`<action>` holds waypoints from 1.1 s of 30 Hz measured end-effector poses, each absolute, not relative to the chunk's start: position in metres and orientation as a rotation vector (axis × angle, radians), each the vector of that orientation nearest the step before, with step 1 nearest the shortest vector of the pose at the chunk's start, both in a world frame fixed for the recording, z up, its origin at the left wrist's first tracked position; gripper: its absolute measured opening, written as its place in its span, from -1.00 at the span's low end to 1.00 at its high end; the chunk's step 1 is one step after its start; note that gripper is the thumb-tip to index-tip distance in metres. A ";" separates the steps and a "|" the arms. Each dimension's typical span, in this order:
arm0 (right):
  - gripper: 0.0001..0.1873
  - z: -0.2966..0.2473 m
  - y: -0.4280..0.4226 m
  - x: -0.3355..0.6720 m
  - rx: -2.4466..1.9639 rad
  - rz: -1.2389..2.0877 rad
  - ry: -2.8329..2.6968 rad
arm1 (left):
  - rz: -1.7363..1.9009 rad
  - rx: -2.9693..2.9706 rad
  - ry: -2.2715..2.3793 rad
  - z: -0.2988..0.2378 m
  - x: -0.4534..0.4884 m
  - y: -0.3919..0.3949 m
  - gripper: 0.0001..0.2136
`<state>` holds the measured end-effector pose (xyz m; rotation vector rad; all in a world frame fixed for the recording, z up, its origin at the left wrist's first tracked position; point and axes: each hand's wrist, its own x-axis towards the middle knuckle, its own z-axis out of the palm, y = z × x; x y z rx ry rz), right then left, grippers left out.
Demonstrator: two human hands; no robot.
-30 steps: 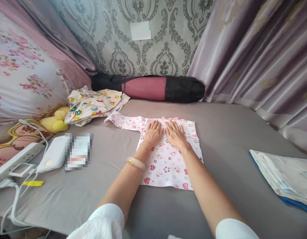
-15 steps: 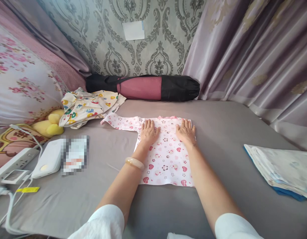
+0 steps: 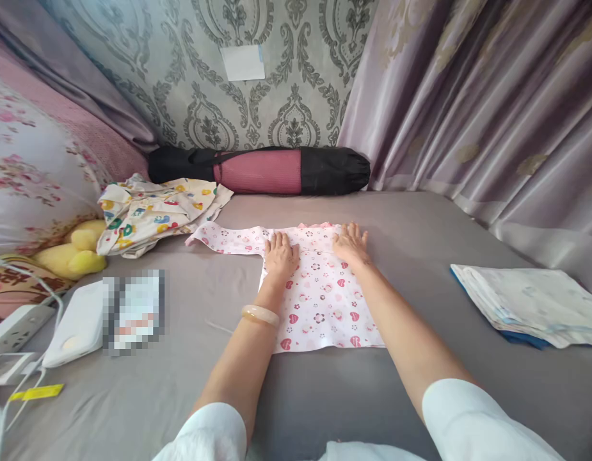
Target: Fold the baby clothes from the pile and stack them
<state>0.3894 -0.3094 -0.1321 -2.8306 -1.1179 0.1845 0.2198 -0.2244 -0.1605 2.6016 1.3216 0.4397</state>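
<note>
A small white-and-pink long-sleeved shirt (image 3: 319,301), printed with hearts and flowers, lies flat on the grey sheet. One sleeve stretches out to the left; the right sleeve does not show spread out. My left hand (image 3: 280,256), a pale bangle on its wrist, rests flat with fingers extended on the upper left of the shirt near the sleeve seam. At the upper right corner lies my right hand (image 3: 352,244), palm down, fingers stretched toward the far edge. Pink ruffled trim shows at the shirt's far edge between the hands.
A crumpled patterned garment (image 3: 156,211) lies at the back left, before a rolled mat in a bag (image 3: 257,171). Folded cloths (image 3: 521,298) sit at the right. Along the left are a yellow plush toy (image 3: 79,250), a white power bank (image 3: 79,326) and a power strip (image 3: 17,326).
The view has turned slightly to the right. My right hand has shifted a little up and inward along the shirt's top right corner. My left hand stays on the shirt's upper left.
</note>
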 end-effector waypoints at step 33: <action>-0.34 -0.135 -0.262 0.316 -2.424 0.164 -1.691 | 1.592 1.134 1.425 -0.160 0.187 -0.173 -0.70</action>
